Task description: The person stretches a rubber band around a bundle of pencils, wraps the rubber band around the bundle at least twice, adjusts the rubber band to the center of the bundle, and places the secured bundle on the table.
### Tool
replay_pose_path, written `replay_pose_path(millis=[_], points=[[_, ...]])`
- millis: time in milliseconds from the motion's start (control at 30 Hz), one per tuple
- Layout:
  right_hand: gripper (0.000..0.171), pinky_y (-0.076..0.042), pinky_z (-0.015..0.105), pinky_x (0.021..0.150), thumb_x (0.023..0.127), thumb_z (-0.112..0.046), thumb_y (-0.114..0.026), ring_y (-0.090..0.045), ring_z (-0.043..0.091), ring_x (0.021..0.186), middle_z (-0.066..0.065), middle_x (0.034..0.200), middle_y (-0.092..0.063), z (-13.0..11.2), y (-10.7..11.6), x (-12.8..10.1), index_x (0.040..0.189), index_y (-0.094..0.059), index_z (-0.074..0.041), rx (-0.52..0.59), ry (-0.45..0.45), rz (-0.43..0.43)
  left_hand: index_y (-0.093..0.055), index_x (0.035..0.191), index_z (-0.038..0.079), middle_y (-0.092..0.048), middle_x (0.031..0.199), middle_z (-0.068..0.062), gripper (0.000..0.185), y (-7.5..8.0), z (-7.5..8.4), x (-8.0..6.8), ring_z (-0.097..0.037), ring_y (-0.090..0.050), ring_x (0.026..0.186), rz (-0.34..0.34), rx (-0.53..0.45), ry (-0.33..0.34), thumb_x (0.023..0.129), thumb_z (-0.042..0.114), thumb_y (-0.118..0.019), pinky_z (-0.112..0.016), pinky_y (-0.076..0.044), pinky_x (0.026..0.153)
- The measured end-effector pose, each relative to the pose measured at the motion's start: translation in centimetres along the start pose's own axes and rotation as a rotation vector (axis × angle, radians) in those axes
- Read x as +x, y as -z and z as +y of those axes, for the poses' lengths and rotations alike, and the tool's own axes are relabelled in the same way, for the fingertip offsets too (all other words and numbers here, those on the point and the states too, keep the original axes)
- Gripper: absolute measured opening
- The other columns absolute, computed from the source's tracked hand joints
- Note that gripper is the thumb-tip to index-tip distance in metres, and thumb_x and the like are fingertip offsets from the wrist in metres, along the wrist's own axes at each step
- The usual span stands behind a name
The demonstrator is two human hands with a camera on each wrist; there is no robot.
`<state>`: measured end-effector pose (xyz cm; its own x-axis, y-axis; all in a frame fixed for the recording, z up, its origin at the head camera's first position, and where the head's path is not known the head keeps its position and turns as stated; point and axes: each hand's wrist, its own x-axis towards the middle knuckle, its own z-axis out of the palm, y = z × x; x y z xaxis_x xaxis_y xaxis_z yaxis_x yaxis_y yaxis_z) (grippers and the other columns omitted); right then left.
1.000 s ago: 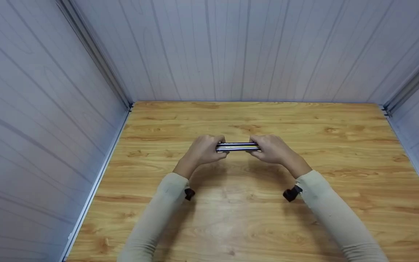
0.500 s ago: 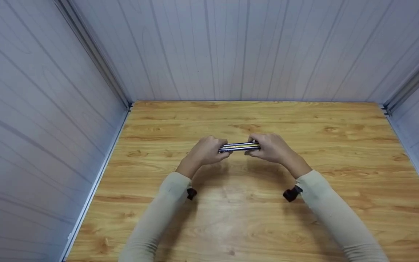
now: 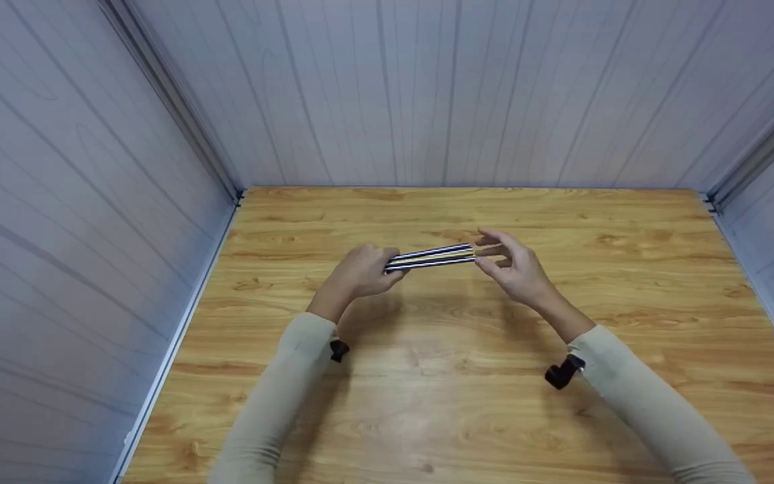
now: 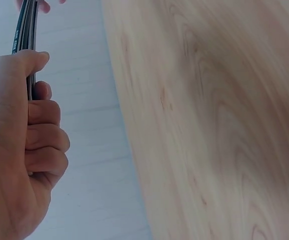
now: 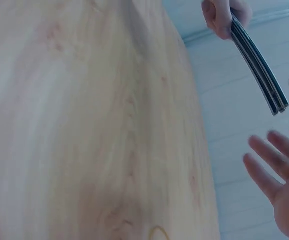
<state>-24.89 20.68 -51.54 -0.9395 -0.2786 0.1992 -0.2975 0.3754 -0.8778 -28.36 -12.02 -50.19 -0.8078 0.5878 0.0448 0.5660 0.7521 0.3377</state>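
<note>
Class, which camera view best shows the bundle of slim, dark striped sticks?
The right wrist view: the bundle shows close up, its free end uncovered. The head view shows it smaller; the left wrist view crops that end, the bare left hand covering part.

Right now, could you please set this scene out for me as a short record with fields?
Left hand: the left hand grips one end of the bundle
Right hand: the right hand is open, fingers spread by the bundle's free end, with a gap visible in the right wrist view
Object: a bundle of thin sticks, perhaps pencils, striped dark and light
Object position: held above the table
Surroundings: a pale wall behind the table
Clothing: light sleeves
</note>
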Motion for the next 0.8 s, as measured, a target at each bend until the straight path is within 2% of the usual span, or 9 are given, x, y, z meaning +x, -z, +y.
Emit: replay_pose_path(millis=[67, 100, 200, 300, 433, 600, 700, 800], points=[[0.061, -0.056, 0.022, 0.111, 0.113, -0.008, -0.065, -0.060, 0.048, 0.151, 0.029, 0.163, -0.058, -0.1, -0.3, -0.5, 0.168, -0.043, 0.006, 0.085, -0.027, 0.021, -0.066, 0.097, 0.008, -0.046, 0.074, 0.005, 0.030, 0.2, -0.1, -0.1, -0.013, -0.043, 0.067, -0.014, -0.001, 0.017, 0.112, 0.032, -0.065, -0.029, -0.036, 0.064], [0.062, -0.054, 0.025, 0.117, 0.114, -0.005, -0.062, -0.054, 0.049, 0.157, 0.031, 0.167, -0.052, -0.2, -0.5, -0.8, 0.170, -0.039, 0.008, 0.126, -0.034, 0.024, -0.066, 0.097, 0.008, -0.047, 0.075, 0.005, 0.030, 0.2, -0.1, -0.2, -0.013, -0.043, 0.067, -0.019, -0.002, 0.023, 0.113, 0.033, -0.064, -0.029, -0.036, 0.064], [0.067, -0.046, 0.044, 0.132, 0.113, 0.003, -0.057, -0.039, 0.050, 0.167, 0.032, 0.178, -0.038, -0.5, -1.1, -1.5, 0.173, -0.028, 0.011, 0.225, -0.047, 0.038, -0.067, 0.097, 0.008, -0.047, 0.075, 0.004, 0.031, 0.4, -0.2, -0.3, -0.012, -0.043, 0.067, -0.030, -0.004, 0.032, 0.114, 0.034, -0.064, -0.029, -0.036, 0.064], [0.072, -0.031, 0.058, 0.137, 0.110, 0.011, -0.052, -0.026, 0.054, 0.171, 0.034, 0.183, -0.024, -0.6, -1.7, -2.1, 0.173, -0.018, 0.015, 0.305, -0.026, 0.020, -0.066, 0.097, 0.008, -0.047, 0.074, 0.004, 0.031, 0.5, -0.3, -0.3, -0.012, -0.042, 0.067, -0.028, 0.012, 0.034, 0.114, 0.034, -0.064, -0.029, -0.035, 0.064], [0.080, -0.022, 0.053, 0.136, 0.107, 0.015, -0.053, -0.013, 0.055, 0.172, 0.035, 0.184, -0.010, -0.6, -2.5, -2.6, 0.172, -0.007, 0.017, 0.364, -0.001, -0.033, -0.066, 0.095, 0.007, -0.045, 0.073, 0.005, 0.032, 0.6, -0.1, -0.2, -0.013, -0.041, 0.066, -0.019, 0.036, 0.022, 0.113, 0.033, -0.065, -0.029, -0.034, 0.063], [0.089, -0.016, 0.050, 0.137, 0.108, 0.010, -0.060, -0.001, 0.055, 0.172, 0.036, 0.184, 0.003, -0.7, -3.3, -2.9, 0.172, 0.001, 0.017, 0.399, 0.012, -0.086, -0.065, 0.094, 0.006, -0.043, 0.071, 0.005, 0.031, 0.5, 0.6, 0.1, -0.013, -0.040, 0.066, -0.010, 0.031, -0.005, 0.112, 0.031, -0.066, -0.030, -0.033, 0.063], [0.097, -0.013, 0.049, 0.136, 0.108, 0.003, -0.066, 0.002, 0.056, 0.172, 0.035, 0.184, 0.010, -0.9, -3.6, -3.0, 0.172, 0.006, 0.016, 0.421, 0.013, -0.100, -0.068, 0.100, 0.005, -0.046, 0.072, 0.006, 0.029, 0.3, 1.0, 0.1, -0.012, -0.041, 0.065, 0.006, 0.007, -0.019, 0.110, 0.031, -0.066, -0.028, -0.034, 0.062], [0.102, -0.013, 0.047, 0.136, 0.108, 0.002, -0.068, 0.004, 0.056, 0.171, 0.035, 0.183, 0.015, -1.2, -3.9, -3.0, 0.171, 0.011, 0.015, 0.444, 0.021, -0.107, -0.071, 0.107, 0.004, -0.046, 0.072, 0.006, 0.036, 0.1, 1.1, 0.0, -0.010, -0.039, 0.063, 0.031, -0.009, -0.030, 0.111, 0.039, -0.067, -0.027, -0.032, 0.060]])
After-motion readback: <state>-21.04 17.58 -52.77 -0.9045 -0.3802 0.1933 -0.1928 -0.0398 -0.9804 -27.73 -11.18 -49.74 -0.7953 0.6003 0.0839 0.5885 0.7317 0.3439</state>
